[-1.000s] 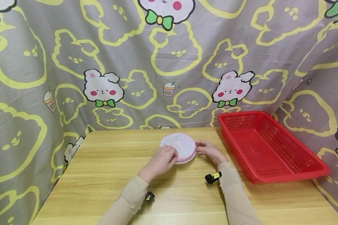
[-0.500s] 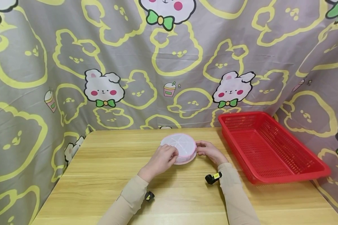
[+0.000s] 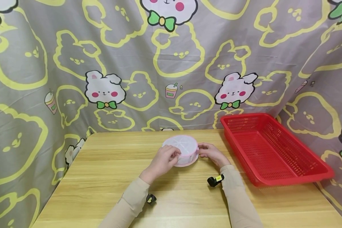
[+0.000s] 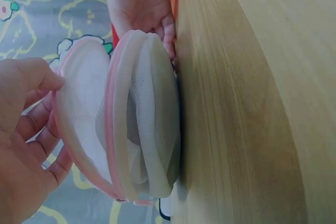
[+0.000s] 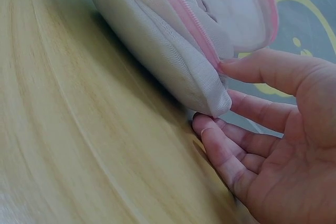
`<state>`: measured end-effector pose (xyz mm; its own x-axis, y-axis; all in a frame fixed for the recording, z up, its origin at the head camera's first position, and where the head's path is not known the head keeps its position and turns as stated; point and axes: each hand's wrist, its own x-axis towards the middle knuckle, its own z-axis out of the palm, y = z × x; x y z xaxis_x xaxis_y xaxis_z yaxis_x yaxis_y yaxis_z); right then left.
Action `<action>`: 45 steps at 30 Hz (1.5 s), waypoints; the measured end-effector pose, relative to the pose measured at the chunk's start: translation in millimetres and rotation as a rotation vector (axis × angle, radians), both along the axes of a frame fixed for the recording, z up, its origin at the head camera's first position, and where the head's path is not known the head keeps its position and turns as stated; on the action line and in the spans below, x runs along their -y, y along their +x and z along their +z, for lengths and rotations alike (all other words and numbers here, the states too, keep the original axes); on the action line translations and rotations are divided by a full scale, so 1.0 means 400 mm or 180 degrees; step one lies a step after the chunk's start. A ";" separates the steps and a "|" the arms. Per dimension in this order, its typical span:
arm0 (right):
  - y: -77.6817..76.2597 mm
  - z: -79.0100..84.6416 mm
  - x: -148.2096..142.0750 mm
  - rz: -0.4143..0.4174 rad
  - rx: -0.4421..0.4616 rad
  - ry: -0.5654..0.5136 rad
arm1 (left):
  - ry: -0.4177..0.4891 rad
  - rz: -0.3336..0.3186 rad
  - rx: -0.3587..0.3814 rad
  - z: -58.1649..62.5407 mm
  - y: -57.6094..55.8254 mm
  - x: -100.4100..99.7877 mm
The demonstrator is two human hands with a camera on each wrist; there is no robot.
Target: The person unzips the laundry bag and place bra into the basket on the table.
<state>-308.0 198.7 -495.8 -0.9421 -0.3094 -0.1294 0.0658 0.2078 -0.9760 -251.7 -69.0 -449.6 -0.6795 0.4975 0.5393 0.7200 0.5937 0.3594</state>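
Observation:
A round white mesh laundry bag [image 3: 188, 145] with pink trim lies near the middle of the table. Its zipped lid [image 4: 84, 93] stands raised from the body, and the pink zipper [image 5: 189, 17] is undone along the visible edge. My left hand [image 3: 163, 160] pinches the lid's near rim between thumb and fingers, holding it up. At the bag's right side, my right hand [image 3: 212, 153] grips the bottom part's edge, one finger at the zipper and others beneath. Folded mesh [image 4: 144, 103] shows in the gap under the lid.
A red plastic basket [image 3: 273, 152] with perforated walls stands on the right of the wooden table [image 3: 108, 177]. Behind and on both sides hangs a grey curtain [image 3: 142, 63] with cartoon prints.
The left hand has lifted the near rim of the lid slightly, so more of the bag's side shows beneath it. The right hand has stayed in place.

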 end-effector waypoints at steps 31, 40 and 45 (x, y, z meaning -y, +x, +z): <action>0.021 0.038 0.014 -0.0027 0.0063 0.0124 | 0.1692 0.0148 0.1411 0.024 -0.019 0.027; 0.006 0.007 0.010 -0.0054 -0.0004 0.0155 | 0.1972 0.0291 0.1640 0.079 -0.006 0.046; 0.004 0.007 0.011 -0.0086 -0.0048 0.0152 | 0.2280 0.0260 0.1803 0.100 -0.005 0.061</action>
<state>-306.4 194.2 -493.1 -0.9520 -0.2777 -0.1292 0.0575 0.2525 -0.9659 -253.6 -93.4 -409.8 -0.9548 0.1113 0.2757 0.2893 0.1342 0.9478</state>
